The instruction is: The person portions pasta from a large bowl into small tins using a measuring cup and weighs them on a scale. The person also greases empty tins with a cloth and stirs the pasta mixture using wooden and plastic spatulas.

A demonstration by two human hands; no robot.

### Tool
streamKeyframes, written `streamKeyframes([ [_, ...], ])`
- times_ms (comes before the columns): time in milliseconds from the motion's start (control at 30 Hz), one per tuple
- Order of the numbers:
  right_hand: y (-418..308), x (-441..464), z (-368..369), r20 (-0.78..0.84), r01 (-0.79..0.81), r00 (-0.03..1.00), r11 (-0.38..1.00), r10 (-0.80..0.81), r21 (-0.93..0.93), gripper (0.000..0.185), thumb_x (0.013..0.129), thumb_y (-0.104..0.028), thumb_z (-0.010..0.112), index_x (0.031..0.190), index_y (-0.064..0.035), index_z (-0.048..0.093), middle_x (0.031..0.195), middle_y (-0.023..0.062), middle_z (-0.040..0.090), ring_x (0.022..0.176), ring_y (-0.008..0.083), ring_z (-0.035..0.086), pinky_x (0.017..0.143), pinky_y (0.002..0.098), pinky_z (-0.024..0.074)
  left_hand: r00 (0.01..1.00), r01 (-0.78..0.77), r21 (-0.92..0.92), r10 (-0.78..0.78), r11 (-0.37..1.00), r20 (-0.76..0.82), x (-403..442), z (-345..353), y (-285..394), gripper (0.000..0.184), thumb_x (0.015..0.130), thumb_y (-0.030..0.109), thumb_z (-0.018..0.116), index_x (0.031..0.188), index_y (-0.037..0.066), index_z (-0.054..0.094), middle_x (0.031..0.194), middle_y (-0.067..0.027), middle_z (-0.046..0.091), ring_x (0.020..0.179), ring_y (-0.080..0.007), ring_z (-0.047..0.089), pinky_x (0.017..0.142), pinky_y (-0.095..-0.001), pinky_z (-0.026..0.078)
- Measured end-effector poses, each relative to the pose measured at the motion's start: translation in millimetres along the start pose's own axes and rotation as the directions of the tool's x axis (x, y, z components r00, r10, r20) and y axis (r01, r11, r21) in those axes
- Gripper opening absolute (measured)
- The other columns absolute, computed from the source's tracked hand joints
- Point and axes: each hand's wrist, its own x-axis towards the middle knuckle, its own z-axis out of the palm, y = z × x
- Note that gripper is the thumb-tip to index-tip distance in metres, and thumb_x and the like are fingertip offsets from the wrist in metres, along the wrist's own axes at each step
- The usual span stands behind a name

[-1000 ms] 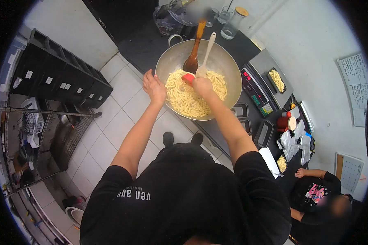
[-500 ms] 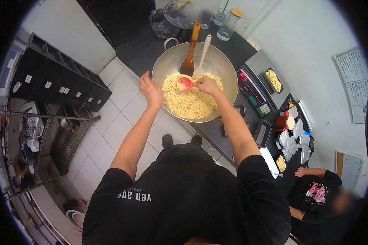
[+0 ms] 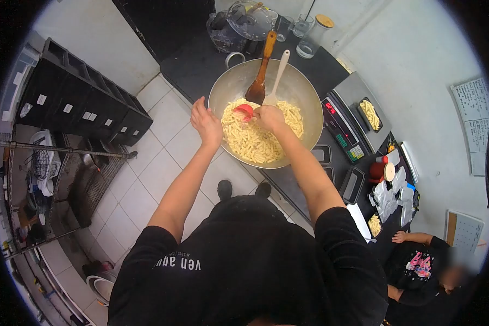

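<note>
A large metal pan (image 3: pixel 305 142) holds a heap of creamy pasta (image 3: pixel 255 144). Inside it, my right hand (image 3: pixel 270 118) is closed round the handle of a red scoop (image 3: pixel 245 111), whose tilted bowl is over the pasta at the left side. At the pan's left rim is my left hand (image 3: pixel 206 124), fingers stretched out and holding nothing; whether its palm touches the rim I cannot tell. A wooden spatula (image 3: pixel 261 73) and a white-handled spatula (image 3: pixel 280 76) lean against the far inner wall, their lower ends by the pasta.
Right of the pan stands a digital scale (image 3: pixel 342 130) bearing a black tray of pasta (image 3: pixel 370 115). Black trays (image 3: pixel 353 185), foil lids (image 3: pixel 386 198) and another pasta tray (image 3: pixel 375 224) lie nearer. A co-worker (image 3: pixel 418 266) is at lower right. Glass jar (image 3: pixel 315 37) at the back.
The red scoop has tipped from facing up to lying more on its side, as my right hand turned. The whole view has shifted slightly. My left hand stays by the rim.
</note>
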Motion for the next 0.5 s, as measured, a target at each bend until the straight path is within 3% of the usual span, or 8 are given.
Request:
streamKeyframes([
  [167, -11.1, 2.5, 6.4, -0.001, 0.081, 0.997, 0.995, -0.081, -0.058, 0.021, 0.083, -0.025, 0.058, 0.094, -0.0131, 0.071, 0.09, 0.0143, 0.069, 0.087, 0.0313, 0.065, 0.077, 0.0428, 0.0514, 1.0, -0.006, -0.02, 0.006, 1.0, 0.003, 1.5, 1.1, -1.2, 0.042, 0.089, 0.003, 0.048, 0.13, 0.004, 0.044, 0.132, -0.0166, 0.044, 0.126, -0.0332, 0.038, 0.106, -0.0476, 0.025],
  [233, -10.6, 1.8, 4.2, 0.0, -0.052, 0.999, 0.988, 0.053, 0.148, 0.022, 0.08, -0.023, 0.059, 0.091, -0.0105, 0.072, 0.088, 0.0149, 0.069, 0.084, 0.0323, 0.065, 0.075, 0.0408, 0.0511, 1.0, -0.006, -0.022, 0.007, 1.0, 0.009, 0.7, 0.8, -0.1, 0.041, 0.088, 0.002, 0.048, 0.13, 0.004, 0.044, 0.132, -0.0167, 0.044, 0.126, -0.0333, 0.038, 0.106, -0.0477, 0.025],
  [367, 25.3, 7.8, 6.0, 0.056, -0.102, 0.994, 0.949, 0.09, 0.299, 0.024, 0.079, -0.025, 0.06, 0.089, -0.0068, 0.072, 0.084, 0.0171, 0.069, 0.081, 0.031, 0.066, 0.073, 0.0393, 0.0506, 1.0, -0.01, -0.028, 0.01, 1.0, 0.012, 0.9, 2.1, -1.4, 0.042, 0.088, 0.002, 0.048, 0.13, 0.004, 0.044, 0.132, -0.0164, 0.044, 0.126, -0.0335, 0.038, 0.106, -0.0478, 0.024],
  [433, 34.0, 4.8, -0.2, 0.126, -0.172, 0.984, 0.849, 0.126, 0.499, 0.027, 0.08, -0.027, 0.061, 0.09, -0.0047, 0.073, 0.082, 0.0201, 0.068, 0.08, 0.028, 0.067, 0.074, 0.039, 0.0502, 1.0, -0.01, -0.035, 0.01, 0.999, 0.017, 1.5, 2.2, -3.5, 0.043, 0.088, 0.003, 0.048, 0.131, 0.004, 0.043, 0.132, -0.0154, 0.043, 0.127, -0.0333, 0.037, 0.106, -0.0478, 0.024],
  [500, 37.1, -3.8, -18.0, 0.225, -0.236, 0.966, 0.796, 0.129, 0.557, 0.028, 0.079, -0.027, 0.062, 0.09, -0.003, 0.073, 0.087, 0.0209, 0.07, 0.08, 0.0267, 0.068, 0.073, 0.0379, 0.0505, 0.999, -0.03, -0.038, 0.031, 0.999, 0.021, 3.0, 3.1, -6.3, 0.044, 0.088, 0.003, 0.049, 0.131, 0.005, 0.042, 0.134, -0.0145, 0.042, 0.128, -0.0329, 0.037, 0.106, -0.049, 0.024],
])
